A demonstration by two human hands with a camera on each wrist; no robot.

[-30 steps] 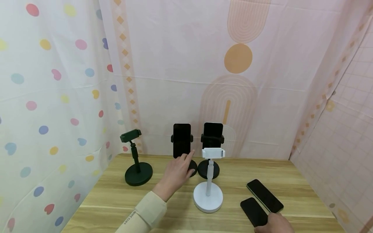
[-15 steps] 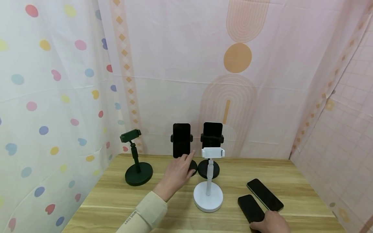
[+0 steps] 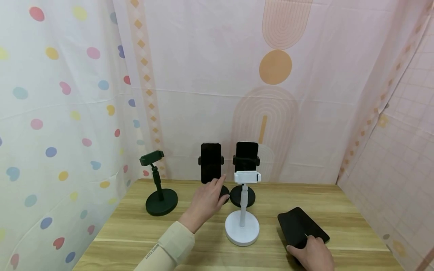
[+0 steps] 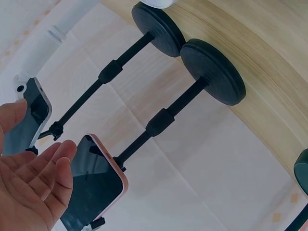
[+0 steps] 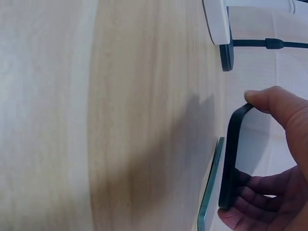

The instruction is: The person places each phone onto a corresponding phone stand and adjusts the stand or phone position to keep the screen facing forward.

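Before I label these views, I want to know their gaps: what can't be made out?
Head view: part of the left black stand's base, hidden by the left hand.
Head view: lower end of the right black stand's phone, behind the white stand's clamp.
Head view: sleeve lettering, too small and blurred.
Left wrist view: most of the dark green phone stand, cut off by the right edge.

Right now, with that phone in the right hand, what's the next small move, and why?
I'd probably move the held phone toward the white stand. The right hand already has it off the table. The white stand's holder has no phone, both black stands do, and the phone-free green stand looks farther away.
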